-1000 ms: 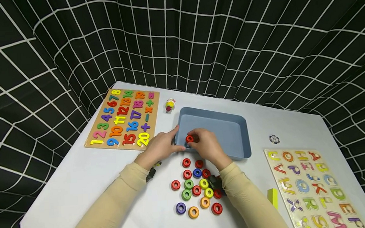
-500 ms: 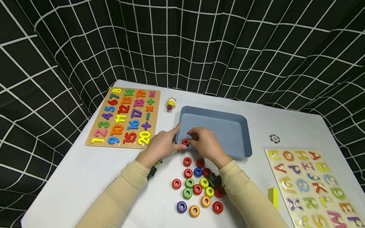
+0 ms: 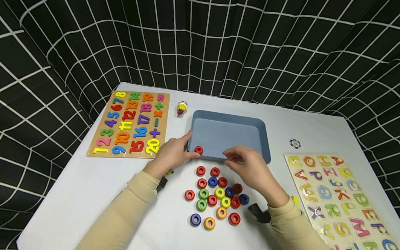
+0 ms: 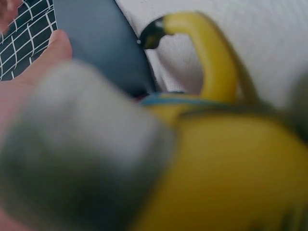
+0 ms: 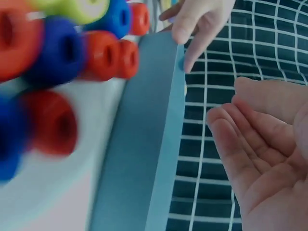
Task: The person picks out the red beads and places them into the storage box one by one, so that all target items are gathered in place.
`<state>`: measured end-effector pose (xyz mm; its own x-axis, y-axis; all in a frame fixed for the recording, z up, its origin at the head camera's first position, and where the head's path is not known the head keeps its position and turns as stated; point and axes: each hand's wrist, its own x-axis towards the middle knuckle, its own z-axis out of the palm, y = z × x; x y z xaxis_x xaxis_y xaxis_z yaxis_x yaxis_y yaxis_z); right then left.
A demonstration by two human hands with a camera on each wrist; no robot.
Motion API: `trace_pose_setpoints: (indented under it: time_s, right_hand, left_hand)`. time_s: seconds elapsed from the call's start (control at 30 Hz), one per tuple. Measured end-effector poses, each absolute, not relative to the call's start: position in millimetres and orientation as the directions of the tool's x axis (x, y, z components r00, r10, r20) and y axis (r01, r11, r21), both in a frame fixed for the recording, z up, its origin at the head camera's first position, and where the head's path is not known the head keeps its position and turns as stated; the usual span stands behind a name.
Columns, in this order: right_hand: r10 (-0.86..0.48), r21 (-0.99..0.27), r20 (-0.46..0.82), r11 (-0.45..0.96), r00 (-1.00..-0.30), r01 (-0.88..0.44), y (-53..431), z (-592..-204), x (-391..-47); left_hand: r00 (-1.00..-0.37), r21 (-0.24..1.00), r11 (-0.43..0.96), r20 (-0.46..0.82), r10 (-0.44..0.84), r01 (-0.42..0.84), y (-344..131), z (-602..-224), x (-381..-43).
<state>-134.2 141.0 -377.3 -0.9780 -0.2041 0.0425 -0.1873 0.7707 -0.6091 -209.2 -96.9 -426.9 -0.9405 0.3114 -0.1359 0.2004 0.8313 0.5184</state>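
Note:
A red ring (image 3: 199, 153) lies inside the blue-grey tray (image 3: 227, 132), at its near left corner. My left hand (image 3: 170, 153) spans that corner from outside, thumb along the near wall and index finger along the left wall, both fairly straight. Over the tray's near edge is my right hand (image 3: 251, 167), its fingers loosely bent with nothing between them. Its bare palm and fingertips show in the right wrist view. Several loose red, blue, green, yellow and orange rings lie on the table in front of the tray, among them a blue ring (image 3: 247, 200).
A number board (image 3: 127, 125) lies left and a letter board (image 3: 339, 200) right. Behind the tray's left end is a small yellow figure (image 3: 181, 108); a round chip (image 3: 295, 143) lies right. A yellow curved thing (image 4: 211, 53) is near my left wrist. Dark gridded curtains surround the table.
My right hand has let go of the red ring in the tray's corner and moved right, out over the near edge. The left hand keeps its place at the tray.

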Motion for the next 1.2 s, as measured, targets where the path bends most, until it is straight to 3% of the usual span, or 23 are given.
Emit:
trace_pose_setpoints:
  time_s: [0.3, 0.53, 0.7, 1.2]
  right_hand:
    - [-0.123, -0.541, -0.076, 0.839, -0.989, -0.063, 179.9, -407.8, -90.8]
    - [-0.120, -0.494, -0.010, 0.864, -0.993, -0.100, 172.1, -405.8, -56.5]
    - [-0.079, -0.490, -0.099, 0.872, -0.992, -0.021, 160.3, -405.1, -24.8]
    - [-0.084, -0.460, -0.178, 0.888, -0.980, 0.007, 149.3, -418.6, -15.6]
  left_hand:
    - [-0.935, 0.524, 0.828, -0.152, 0.320, 0.198, -97.9, -424.9, -210.6]
    - [-0.937, 0.534, 0.824, -0.153, 0.314, 0.189, -98.7, -423.2, -211.2]
    - [-0.931, 0.535, 0.822, -0.165, 0.326, 0.194, -96.1, -422.9, -210.7]
    - [-0.931, 0.530, 0.828, -0.176, 0.321, 0.186, -95.3, -421.4, -209.7]
